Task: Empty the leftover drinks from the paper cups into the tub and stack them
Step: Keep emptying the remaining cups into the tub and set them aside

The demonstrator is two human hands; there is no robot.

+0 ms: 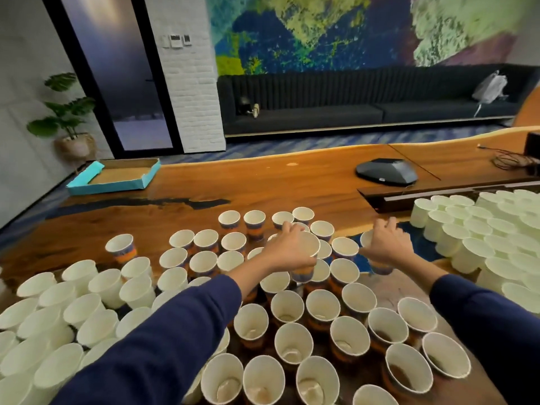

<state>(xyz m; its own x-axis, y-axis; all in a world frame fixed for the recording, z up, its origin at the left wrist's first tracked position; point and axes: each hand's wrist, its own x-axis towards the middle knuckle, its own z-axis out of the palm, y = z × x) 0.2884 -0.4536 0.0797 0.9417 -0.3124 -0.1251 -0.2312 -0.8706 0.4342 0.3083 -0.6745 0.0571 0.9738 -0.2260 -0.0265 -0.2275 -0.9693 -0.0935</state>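
Several white paper cups with orange and blue print crowd the wooden table (263,182). My left hand (287,248) grips one such cup (306,258), lifted slightly and tilted above the others in the middle of the group. My right hand (385,242) grips another cup (380,266) at the group's right edge. The nearest cups (406,372) hold brown dregs at the bottom. No tub is in view.
More plain white cups stand packed at the left (58,311) and right (482,229). A shallow teal cardboard tray (117,176) lies at the table's far left end. A dark conference device (387,171) and cables (514,159) lie further back. A sofa lines the wall.
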